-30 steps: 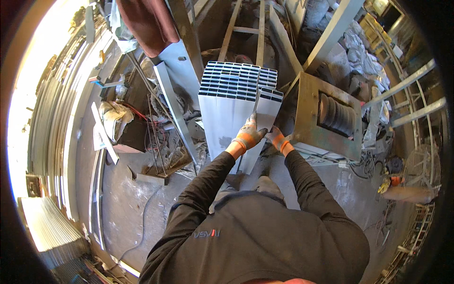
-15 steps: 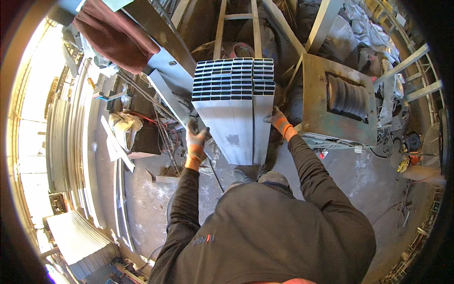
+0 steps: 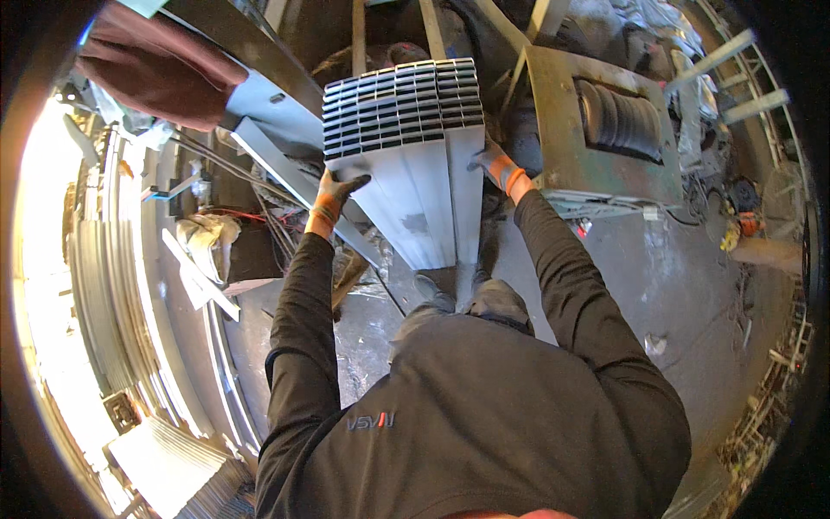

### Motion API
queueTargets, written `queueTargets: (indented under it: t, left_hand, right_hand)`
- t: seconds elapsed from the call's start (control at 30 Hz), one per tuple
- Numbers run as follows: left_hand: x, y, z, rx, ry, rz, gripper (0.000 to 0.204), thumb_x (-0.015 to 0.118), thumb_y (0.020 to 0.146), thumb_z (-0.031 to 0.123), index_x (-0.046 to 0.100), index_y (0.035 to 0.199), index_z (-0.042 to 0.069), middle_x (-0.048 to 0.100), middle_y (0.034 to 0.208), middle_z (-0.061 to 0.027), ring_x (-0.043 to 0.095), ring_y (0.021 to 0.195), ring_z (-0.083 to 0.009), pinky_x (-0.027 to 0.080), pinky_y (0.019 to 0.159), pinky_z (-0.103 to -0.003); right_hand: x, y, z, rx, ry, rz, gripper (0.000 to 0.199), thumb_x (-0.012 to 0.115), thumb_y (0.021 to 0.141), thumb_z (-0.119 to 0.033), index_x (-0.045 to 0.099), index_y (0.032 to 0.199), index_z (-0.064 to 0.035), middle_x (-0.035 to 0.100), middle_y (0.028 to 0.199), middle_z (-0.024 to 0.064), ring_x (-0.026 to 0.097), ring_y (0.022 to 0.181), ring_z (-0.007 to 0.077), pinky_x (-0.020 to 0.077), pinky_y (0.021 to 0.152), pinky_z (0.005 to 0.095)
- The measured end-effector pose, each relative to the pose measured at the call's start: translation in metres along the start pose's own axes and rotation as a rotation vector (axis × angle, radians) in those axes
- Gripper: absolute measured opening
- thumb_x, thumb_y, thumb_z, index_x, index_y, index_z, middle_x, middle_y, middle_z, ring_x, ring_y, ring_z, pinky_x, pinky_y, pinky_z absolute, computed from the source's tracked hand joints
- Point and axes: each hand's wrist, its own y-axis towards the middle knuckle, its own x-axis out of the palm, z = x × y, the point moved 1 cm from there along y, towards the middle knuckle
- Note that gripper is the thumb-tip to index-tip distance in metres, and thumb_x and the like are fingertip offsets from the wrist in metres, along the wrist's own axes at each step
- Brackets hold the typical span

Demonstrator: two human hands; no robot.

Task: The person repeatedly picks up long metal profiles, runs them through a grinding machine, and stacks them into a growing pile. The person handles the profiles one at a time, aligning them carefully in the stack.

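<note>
The tall grey bundle of rectangular metal tubes (image 3: 413,164) is the biggest thing in hand: it stands on end on the stained concrete floor (image 3: 657,277) just ahead of the person's feet, its open cell-like tube ends facing up at 12 o'clock from the torso. Its long axis runs close to vertical, so in this downward view the bundle narrows from the wide top grid toward its foot at 6 o'clock.

At 2 o'clock from the bundle sits a rusty green steel box with a ribbed black roller (image 3: 605,130) set in it, close beside the bundle. At 10 o'clock lie long grey steel angle bars (image 3: 285,173), slanting under the bundle's left flank, and a dark red cloth (image 3: 156,69) hangs farther out at 10 o'clock.

The left hand (image 3: 333,195), in a black glove with an orange cuff, lies spread flat on the bundle's left face at 9 o'clock, fingers splayed and pressing, not wrapped round anything. The right hand (image 3: 494,164), gloved alike, curls on the right edge at 3 o'clock; how far its fingers close behind that edge I cannot tell. The 2 hands bracket the bundle at about the same height, well below its top, neither clearly nearer, so it looks steadied between them rather than lifted
</note>
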Motion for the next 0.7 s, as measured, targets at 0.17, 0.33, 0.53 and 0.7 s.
queueTargets:
  t: [0.17,0.33,0.53,0.7]
  left_hand:
    - [-0.002,0.012,-0.039,0.086,0.086,0.118,0.065,0.075,0.099,-0.013,0.055,0.158,0.006,0.069,0.148,-0.0133,0.072,0.128,-0.0298,0.064,0.112,-0.05]
    - [-0.003,0.008,-0.037,0.206,0.006,0.058,0.076,0.099,0.088,0.012,0.059,0.152,0.005,0.078,0.137,-0.0115,0.076,0.121,-0.0239,0.063,0.106,-0.037]
    - [0.005,-0.006,-0.019,0.17,0.113,0.067,0.064,0.09,0.095,0.004,0.058,0.149,0.005,0.078,0.138,-0.012,0.076,0.123,-0.0236,0.064,0.108,-0.038]
    - [-0.004,0.012,-0.035,-0.013,-0.455,0.017,0.068,0.088,0.094,-0.002,0.057,0.154,0.008,0.07,0.148,-0.0124,0.07,0.13,-0.0275,0.063,0.113,-0.043]
  right_hand:
    - [0.016,-0.019,-0.01,0.154,-0.024,0.077,0.054,0.078,0.087,-0.009,0.071,0.139,0.0014,0.076,0.129,0.0133,0.069,0.119,0.0298,0.0576,0.101,0.0431]
    - [0.029,-0.025,-0.014,0.065,-0.251,0.162,0.024,0.075,0.09,-0.016,0.08,0.109,-0.0033,0.078,0.108,0.0099,0.07,0.105,0.0279,0.054,0.099,0.0405]
    - [0.016,-0.009,0.017,0.139,-0.01,0.121,0.017,0.07,0.095,-0.017,0.08,0.093,-0.0031,0.079,0.101,0.0105,0.072,0.097,0.0265,0.0546,0.094,0.039]
    - [0.01,-0.001,0.025,0.278,-0.199,0.204,0.015,0.07,0.094,-0.012,0.08,0.097,-0.0017,0.08,0.101,0.0099,0.073,0.092,0.0275,0.0573,0.087,0.0401]
